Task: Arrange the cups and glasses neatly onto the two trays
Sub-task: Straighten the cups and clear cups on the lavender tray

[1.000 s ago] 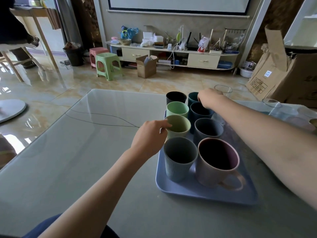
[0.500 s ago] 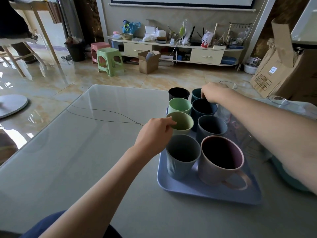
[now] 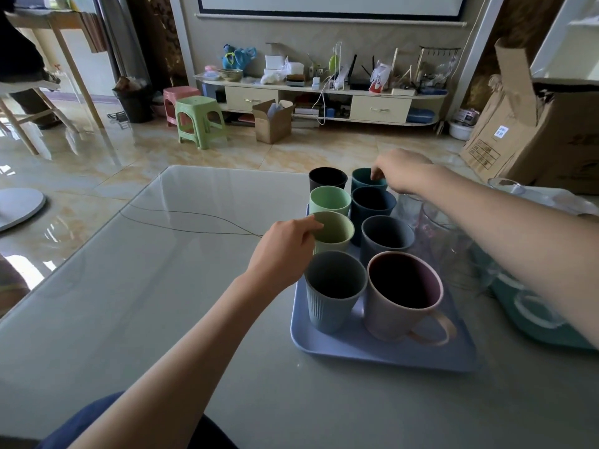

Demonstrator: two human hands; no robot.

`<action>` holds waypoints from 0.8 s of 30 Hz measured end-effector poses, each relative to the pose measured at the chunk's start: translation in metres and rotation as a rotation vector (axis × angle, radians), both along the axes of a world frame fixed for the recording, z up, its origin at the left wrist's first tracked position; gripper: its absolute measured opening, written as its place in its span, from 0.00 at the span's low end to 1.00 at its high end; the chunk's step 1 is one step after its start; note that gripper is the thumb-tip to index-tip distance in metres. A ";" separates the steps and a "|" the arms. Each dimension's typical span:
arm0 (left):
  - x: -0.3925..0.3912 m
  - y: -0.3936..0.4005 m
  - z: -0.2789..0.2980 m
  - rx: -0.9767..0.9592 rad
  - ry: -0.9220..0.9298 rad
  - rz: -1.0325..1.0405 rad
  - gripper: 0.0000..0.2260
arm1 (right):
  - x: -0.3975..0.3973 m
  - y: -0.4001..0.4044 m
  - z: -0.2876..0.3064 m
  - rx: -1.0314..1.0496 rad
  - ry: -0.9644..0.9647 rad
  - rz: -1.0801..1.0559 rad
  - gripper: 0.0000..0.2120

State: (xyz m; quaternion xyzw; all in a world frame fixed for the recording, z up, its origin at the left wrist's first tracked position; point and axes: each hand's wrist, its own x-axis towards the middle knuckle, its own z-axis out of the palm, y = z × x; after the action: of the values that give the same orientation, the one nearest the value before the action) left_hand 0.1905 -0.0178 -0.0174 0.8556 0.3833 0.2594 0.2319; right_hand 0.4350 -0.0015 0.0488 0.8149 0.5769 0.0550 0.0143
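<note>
On the grey desk, eight cups sit packed in two rows on a blue plastic tray. L hand fingers pinch the olive-green cup rim; R hand fingers pinch the teal cup rim. Risk: a tug could knock neighbours over, since cups are touching.

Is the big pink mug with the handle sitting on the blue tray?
Yes, the pink mug stands upright at the near right corner of the blue tray, beside a ribbed grey-blue cup.
</note>
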 end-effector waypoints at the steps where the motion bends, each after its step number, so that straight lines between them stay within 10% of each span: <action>1: 0.000 -0.002 0.001 0.009 0.000 -0.004 0.16 | -0.001 -0.007 0.003 0.018 0.021 0.008 0.19; 24: 0.034 -0.089 0.008 0.342 0.378 -0.455 0.16 | -0.007 -0.210 -0.037 0.361 0.541 0.080 0.26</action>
State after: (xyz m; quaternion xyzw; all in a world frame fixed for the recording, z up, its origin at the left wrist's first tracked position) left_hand 0.2247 -0.1072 -0.0098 0.9787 0.1696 0.0981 0.0620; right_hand 0.4276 -0.2110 0.0123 0.7659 0.5724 -0.0615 -0.2862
